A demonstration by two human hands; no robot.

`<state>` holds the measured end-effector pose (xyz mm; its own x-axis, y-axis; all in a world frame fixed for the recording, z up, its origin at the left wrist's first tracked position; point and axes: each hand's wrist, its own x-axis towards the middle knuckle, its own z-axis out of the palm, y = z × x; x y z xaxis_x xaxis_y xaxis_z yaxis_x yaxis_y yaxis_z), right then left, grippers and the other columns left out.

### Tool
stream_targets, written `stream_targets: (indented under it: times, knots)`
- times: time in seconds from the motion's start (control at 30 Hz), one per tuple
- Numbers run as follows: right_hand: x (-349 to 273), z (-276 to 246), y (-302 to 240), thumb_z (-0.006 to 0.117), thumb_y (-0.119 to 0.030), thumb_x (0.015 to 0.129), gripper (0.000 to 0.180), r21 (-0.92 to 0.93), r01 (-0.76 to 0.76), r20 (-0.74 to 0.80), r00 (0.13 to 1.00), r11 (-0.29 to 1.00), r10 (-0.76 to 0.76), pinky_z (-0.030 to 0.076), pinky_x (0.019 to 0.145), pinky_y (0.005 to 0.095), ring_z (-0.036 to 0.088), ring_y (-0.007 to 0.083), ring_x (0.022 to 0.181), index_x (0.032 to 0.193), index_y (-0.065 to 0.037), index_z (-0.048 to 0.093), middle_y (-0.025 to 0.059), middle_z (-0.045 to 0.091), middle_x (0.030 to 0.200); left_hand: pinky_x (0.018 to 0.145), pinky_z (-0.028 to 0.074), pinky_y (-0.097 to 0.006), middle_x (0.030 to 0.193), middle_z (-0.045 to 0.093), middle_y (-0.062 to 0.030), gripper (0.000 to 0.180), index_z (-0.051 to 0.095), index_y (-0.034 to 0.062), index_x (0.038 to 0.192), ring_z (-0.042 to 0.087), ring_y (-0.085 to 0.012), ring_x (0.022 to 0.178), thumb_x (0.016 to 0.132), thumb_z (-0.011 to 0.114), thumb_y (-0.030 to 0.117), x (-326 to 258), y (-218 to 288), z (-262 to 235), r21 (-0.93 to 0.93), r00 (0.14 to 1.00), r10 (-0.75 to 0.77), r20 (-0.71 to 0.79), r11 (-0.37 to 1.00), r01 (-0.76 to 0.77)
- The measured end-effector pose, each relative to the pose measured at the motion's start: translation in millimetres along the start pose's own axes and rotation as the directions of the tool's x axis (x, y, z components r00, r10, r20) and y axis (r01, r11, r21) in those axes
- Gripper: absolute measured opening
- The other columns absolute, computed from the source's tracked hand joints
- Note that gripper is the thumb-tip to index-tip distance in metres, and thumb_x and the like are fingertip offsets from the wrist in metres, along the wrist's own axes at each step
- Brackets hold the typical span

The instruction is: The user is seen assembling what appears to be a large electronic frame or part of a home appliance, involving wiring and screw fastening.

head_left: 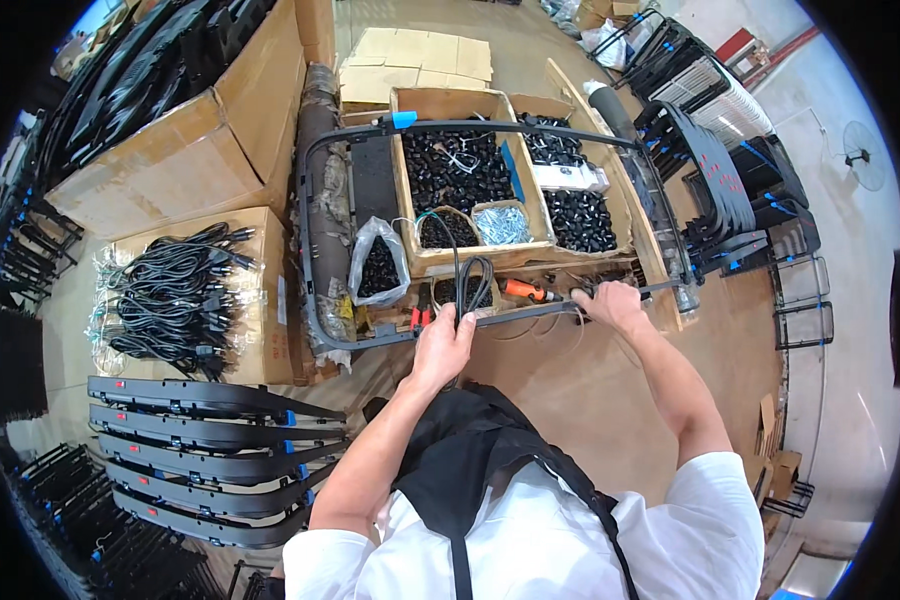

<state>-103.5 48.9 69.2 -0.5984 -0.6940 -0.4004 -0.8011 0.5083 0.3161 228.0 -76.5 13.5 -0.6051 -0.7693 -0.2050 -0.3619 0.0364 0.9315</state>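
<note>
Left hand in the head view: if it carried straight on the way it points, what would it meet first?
The left hand points up-frame along the black cable. Likely first comes the coiled cable loop, then the cardboard box front wall; depth is unclear.

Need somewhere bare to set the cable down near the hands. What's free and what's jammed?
Free: the brown floor between the black frame and the person, below the right hand. Also the flattened cardboard behind the boxes. Crowded: the parts box, the cable pile and the stacked panels beside the left hand.
</note>
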Motion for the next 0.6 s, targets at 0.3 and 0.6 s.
stream_targets:
  times: [0.3,0.6]
  knots:
    - [-1.7,28.7,14.9,0.066,-0.054,0.094,0.054,-0.072,0.201,-0.008,0.979,0.977,-0.202,0.062,0.081,0.0476,0.077,0.0355,0.092,0.115,-0.004,0.065,0.019,0.077,0.096,0.076,0.05,-0.06,0.087,0.068,-0.0295,0.032,0.054,0.0018,0.104,0.067,-0.0533,0.089,0.107,0.055,0.033,8.2,-6.3,2.8,-0.011,0.999,-0.04,0.017,0.999,0.04]
    - [-1.0,36.9,-2.8,0.055,-0.057,0.1,0.059,0.016,0.002,-0.12,0.993,1.0,0.0,0.06,0.087,0.0466,0.077,0.0387,0.091,0.097,-0.001,0.075,0.0217,0.077,0.087,0.077,0.051,-0.057,0.084,0.065,-0.0275,0.035,0.053,0.0009,0.102,0.064,-0.0536,0.086,0.108,0.055,0.035,-2.6,4.9,-5.4,-0.019,0.997,0.041,0.058,0.999,-0.04]
